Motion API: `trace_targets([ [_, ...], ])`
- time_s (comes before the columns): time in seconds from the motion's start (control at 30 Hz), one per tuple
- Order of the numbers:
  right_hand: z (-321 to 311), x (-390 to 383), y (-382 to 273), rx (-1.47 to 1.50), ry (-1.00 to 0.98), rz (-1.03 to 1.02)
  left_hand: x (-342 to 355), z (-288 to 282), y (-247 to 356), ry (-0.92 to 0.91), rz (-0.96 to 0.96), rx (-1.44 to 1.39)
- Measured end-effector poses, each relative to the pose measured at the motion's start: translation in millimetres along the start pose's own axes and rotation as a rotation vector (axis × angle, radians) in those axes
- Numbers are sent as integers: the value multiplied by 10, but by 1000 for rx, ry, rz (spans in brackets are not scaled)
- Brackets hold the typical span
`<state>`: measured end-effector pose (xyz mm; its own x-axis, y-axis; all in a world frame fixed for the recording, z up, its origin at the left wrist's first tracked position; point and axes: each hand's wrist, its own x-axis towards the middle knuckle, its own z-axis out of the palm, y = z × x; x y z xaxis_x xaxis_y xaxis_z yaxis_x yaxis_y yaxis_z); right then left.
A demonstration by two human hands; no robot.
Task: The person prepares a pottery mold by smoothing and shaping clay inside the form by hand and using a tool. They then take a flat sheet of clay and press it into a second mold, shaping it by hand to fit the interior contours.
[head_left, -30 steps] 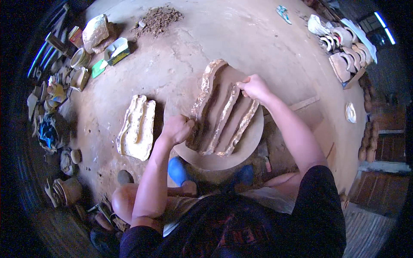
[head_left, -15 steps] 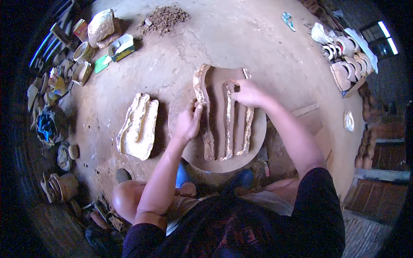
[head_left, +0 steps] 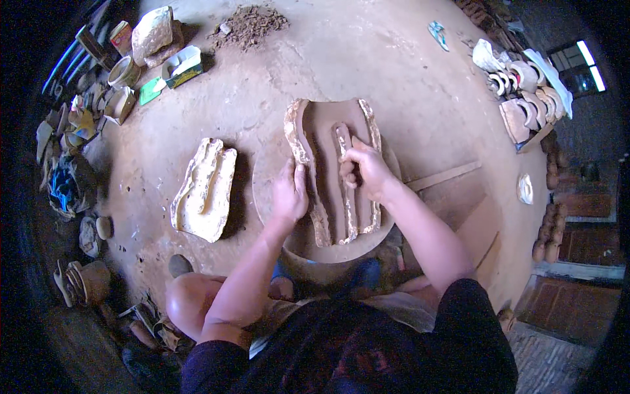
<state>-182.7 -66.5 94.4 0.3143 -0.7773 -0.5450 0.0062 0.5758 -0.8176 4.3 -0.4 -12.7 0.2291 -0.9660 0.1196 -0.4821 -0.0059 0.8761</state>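
Note:
In front of me a long plaster mould (head_left: 296, 134) lined with brown clay lies on a round board (head_left: 268, 213). Its pale, ragged rims stand up at both sides, and a narrow middle ridge (head_left: 342, 141) divides the lower part into two channels. My left hand (head_left: 290, 192) is against the left wall, thumb by the rim and fingers along the outside, gripping that edge. Over the middle ridge my right hand (head_left: 369, 169) is curled, its bent fingers on the ridge. What lies under its palm is hidden. A second, cream-coloured mould piece (head_left: 205, 190) sits on the floor to the left.
Crumbled clay (head_left: 252, 26) is heaped at the far side. A box (head_left: 182, 67), a stone block (head_left: 153, 33) and pots stand far left. At the right are curved clay pieces (head_left: 535, 108) and a wooden strip (head_left: 446, 175). My knees are close to the board.
My right hand has moved down the ridge toward me, from its far end to its middle, and its fingers have curled. My left hand has slid slightly nearer along the left wall.

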Motion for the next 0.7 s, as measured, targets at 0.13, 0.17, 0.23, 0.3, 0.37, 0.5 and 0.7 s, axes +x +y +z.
trace_targets([
  [0.13,-22,186,-206,9,79,24,69,12,51,15,-2,-52],
  [0.17,-12,231,-254,-28,79,-5,81,-2,44,20,-7,-51],
  [0.23,-39,269,-364,-147,63,6,123,-25,34,-2,13,-10],
  [0.3,-132,309,-472,-239,65,40,158,-56,176,-35,-14,-41],
  [0.37,-160,296,-597,-453,60,76,203,-75,234,-66,-42,-69],
  [0.5,-173,329,-805,-729,47,88,287,-106,300,-122,-89,-64],
  [0.7,-222,344,-1032,-999,-58,97,374,-134,383,-127,-53,-70],
])
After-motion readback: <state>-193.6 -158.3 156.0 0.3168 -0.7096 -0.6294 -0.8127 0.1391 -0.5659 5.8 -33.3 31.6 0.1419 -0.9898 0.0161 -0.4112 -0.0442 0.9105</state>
